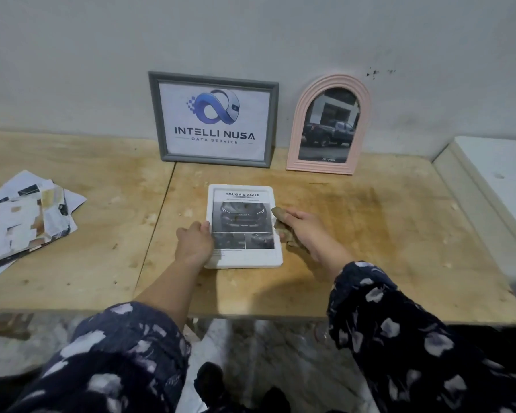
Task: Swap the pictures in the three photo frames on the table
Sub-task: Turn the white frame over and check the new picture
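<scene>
Left hand (195, 242) on white frame (245, 263)

Scuffed plywood table (370, 234) against stained grey wall (280, 34), marbled floor (251, 347).

Three photo frames are counted on one wooden table (370, 234): one grey frame (213, 119), one pink arched frame (328, 125) and one white frame (242, 226); one pile of loose papers (27, 219), one brown cloth (283, 226) and two hands are also recorded.
</scene>
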